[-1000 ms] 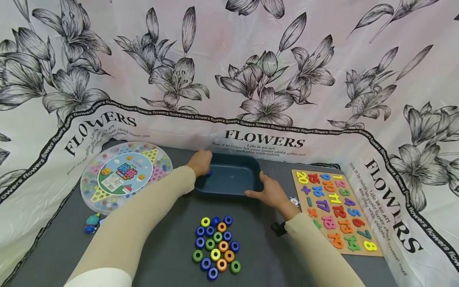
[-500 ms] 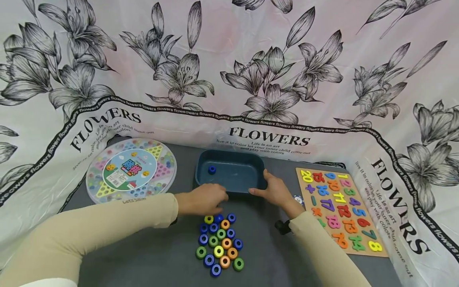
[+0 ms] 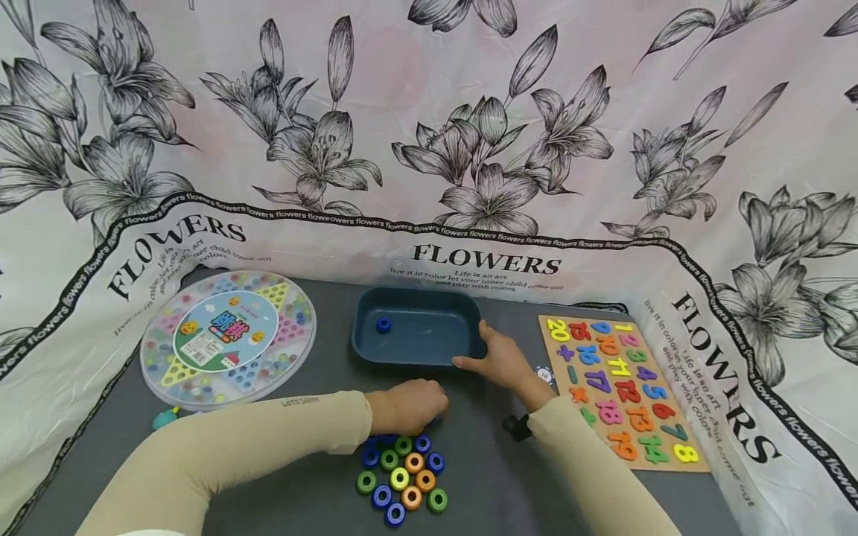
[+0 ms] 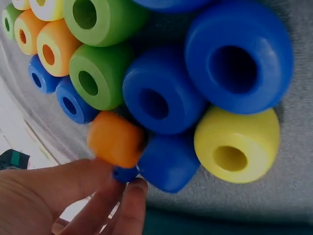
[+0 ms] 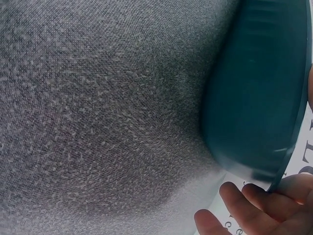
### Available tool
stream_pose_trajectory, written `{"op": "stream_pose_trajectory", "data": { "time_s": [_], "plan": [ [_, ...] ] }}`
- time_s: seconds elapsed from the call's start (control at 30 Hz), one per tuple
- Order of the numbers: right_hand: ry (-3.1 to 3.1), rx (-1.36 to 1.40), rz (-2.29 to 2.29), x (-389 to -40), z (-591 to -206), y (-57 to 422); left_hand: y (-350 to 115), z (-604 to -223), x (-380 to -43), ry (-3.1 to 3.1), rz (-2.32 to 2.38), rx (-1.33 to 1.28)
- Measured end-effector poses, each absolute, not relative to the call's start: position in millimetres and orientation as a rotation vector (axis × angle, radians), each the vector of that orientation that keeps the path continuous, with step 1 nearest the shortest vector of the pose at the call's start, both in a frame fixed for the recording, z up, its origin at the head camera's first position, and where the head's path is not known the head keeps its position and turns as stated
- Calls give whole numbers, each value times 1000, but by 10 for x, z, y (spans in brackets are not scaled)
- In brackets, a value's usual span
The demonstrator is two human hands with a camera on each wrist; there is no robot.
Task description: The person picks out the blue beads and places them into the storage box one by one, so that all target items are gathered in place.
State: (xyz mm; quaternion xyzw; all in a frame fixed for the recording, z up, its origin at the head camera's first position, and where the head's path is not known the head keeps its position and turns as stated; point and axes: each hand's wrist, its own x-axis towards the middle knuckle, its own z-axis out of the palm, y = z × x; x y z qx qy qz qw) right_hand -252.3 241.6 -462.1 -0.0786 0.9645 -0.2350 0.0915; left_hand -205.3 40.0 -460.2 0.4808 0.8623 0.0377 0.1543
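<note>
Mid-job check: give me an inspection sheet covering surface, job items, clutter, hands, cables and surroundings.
Surface: dark grey tabletop.
Job's things: blue tray holding one blue bead; loose beads clustered in front.
Clutter: round game board and partly hidden teal toy at left; number board and white chip at right.
Hands: left hand appears to pinch a second blue bead beside an orange bead; right hand grips the tray's right end.
Cables: nothing seen.
Surroundings: floral curtain behind and at both sides.

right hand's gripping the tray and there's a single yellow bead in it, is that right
Not quite: the single bead in the tray is blue, as the head view shows. The right hand is gripping the tray.
</note>
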Motion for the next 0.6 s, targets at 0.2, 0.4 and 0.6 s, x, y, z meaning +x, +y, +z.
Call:
{"op": "stream_pose_trajectory", "data": {
  "time_s": [0.2,0.4,0.6],
  "plan": [
    [2863,-229,-711,-2527,-4659,2360,399,-4673,-2033,2457,15,1421],
    [2861,-199,-723,-2534,-4652,2378,416,-4725,-2095,2492,87,1435],
    [2874,-192,-736,-2520,-4682,2437,409,-4619,-2174,2519,296,1375]
  ]
}}
